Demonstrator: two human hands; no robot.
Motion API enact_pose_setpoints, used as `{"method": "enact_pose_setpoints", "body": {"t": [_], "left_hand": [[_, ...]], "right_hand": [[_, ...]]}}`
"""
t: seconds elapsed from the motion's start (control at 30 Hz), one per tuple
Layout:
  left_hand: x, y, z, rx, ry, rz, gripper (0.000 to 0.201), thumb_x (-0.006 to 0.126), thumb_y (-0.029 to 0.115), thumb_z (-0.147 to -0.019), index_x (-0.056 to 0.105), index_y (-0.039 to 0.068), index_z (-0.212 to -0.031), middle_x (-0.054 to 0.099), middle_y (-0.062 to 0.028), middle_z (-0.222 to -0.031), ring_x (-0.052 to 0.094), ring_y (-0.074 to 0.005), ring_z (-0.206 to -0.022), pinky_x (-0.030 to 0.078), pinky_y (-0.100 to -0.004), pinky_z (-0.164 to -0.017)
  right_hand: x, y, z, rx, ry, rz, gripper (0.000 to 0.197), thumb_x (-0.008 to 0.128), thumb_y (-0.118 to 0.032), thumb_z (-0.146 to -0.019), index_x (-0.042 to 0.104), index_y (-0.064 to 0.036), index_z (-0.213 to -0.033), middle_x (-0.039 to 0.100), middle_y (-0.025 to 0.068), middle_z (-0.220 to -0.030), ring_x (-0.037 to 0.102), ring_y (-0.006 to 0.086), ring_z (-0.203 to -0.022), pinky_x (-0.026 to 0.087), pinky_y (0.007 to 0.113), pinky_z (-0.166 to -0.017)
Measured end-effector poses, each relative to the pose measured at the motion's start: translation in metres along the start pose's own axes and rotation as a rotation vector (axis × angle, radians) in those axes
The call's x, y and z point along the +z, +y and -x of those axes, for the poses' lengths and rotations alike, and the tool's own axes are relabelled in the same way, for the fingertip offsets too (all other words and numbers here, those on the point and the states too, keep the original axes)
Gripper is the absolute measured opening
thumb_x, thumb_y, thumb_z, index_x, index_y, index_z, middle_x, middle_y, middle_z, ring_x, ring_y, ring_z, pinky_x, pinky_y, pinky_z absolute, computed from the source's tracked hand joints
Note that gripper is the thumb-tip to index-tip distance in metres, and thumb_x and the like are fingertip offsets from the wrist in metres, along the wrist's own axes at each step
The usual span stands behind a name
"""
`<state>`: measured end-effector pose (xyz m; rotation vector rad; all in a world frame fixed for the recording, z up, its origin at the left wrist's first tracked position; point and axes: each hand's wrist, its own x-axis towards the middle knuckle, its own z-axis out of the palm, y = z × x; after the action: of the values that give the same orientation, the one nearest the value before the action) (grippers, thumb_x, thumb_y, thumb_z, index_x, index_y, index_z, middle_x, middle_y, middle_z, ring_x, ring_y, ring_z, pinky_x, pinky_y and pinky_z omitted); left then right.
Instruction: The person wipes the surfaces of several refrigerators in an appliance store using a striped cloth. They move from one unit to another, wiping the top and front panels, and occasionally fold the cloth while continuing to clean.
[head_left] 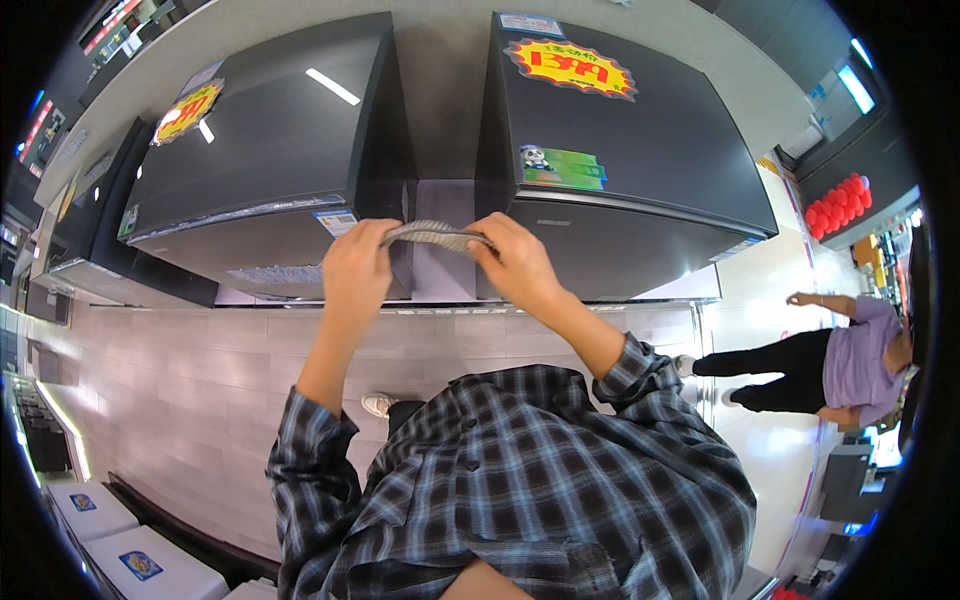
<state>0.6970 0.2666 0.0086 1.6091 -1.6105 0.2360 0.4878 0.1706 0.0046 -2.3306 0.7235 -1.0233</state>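
Observation:
A grey textured strip that looks like a folded cloth (440, 234) is stretched between my two hands, bowed slightly upward in the middle. Its left end is pinched in my left hand (357, 262), and my right hand (522, 262) grips the other end between thumb and fingers. Both hands are over the gap between two large dark grey appliances. My left hand is near the front corner of the left appliance (280, 120), by a small white and blue label (336, 221). My right hand is in front of the right appliance (620, 150).
Yellow and red price signs (572, 68) lie on the appliance tops. Another dark appliance (90, 210) stands farther left. White boxes (150, 565) are at the lower left. A person in a lilac top (860, 350) stands at the right, near red balloons (838, 207).

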Motion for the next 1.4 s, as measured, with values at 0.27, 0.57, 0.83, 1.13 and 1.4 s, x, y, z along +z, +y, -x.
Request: {"method": "enact_pose_setpoints", "body": {"t": [0.27,0.57,0.83,1.13,1.4], "left_hand": [[-0.127,-0.1,0.027,-0.282,0.074,0.015,0.025,0.066,-0.004,-0.076,0.067,0.005,-0.099,0.069,-0.0111,-0.096,0.067,-0.0274,-0.088,0.051,-0.0322,-0.077],[-0.256,-0.192,0.082,-0.527,0.221,0.087,0.024,0.063,-0.009,-0.078,0.067,-0.001,-0.101,0.069,-0.0108,-0.093,0.065,-0.0203,-0.086,0.049,-0.0287,-0.08],[-0.317,-0.257,0.158,-0.856,0.702,0.579,0.013,0.064,0.0,-0.086,0.064,-0.001,-0.099,0.063,-0.0026,-0.091,0.058,-0.0113,-0.085,0.044,-0.0226,-0.078],[-0.386,-0.34,0.19,-0.819,1.017,0.719,0.015,0.059,-0.005,-0.087,0.056,0.005,-0.099,0.05,-0.0148,-0.136,0.058,-0.0163,-0.103,0.047,-0.0285,-0.09],[-0.473,-0.449,0.151,-0.907,1.074,0.493,0.014,0.052,-0.006,-0.091,0.056,0.005,-0.099,0.046,-0.0149,-0.14,0.057,-0.0222,-0.115,0.048,-0.0327,-0.094]], "right_hand": [[0.106,-0.084,-0.057,-0.005,-0.01,-0.113,0.014,0.065,-0.016,-0.088,0.061,-0.0047,-0.094,0.063,0.0109,-0.091,0.063,0.0327,-0.077,0.05,0.04,-0.065],[0.23,-0.174,-0.111,0.037,0.011,-0.297,0.015,0.066,-0.01,-0.088,0.062,-0.0018,-0.1,0.06,0.0099,-0.089,0.061,0.0247,-0.082,0.047,0.034,-0.073],[0.335,-0.235,-0.152,0.157,-0.146,-0.531,0.016,0.068,-0.008,-0.088,0.061,-0.002,-0.1,0.062,0.0055,-0.084,0.057,0.0122,-0.077,0.046,0.027,-0.071],[0.464,-0.297,-0.216,0.084,-0.236,-0.779,0.021,0.063,-0.008,-0.091,0.058,-0.0044,-0.112,0.064,0.0083,-0.09,0.056,0.0139,-0.074,0.046,0.028,-0.067],[0.563,-0.361,-0.313,-0.067,-0.284,-0.751,0.023,0.06,-0.006,-0.092,0.062,-0.0061,-0.115,0.065,0.0068,-0.092,0.056,0.0122,-0.072,0.046,0.027,-0.066]]}}
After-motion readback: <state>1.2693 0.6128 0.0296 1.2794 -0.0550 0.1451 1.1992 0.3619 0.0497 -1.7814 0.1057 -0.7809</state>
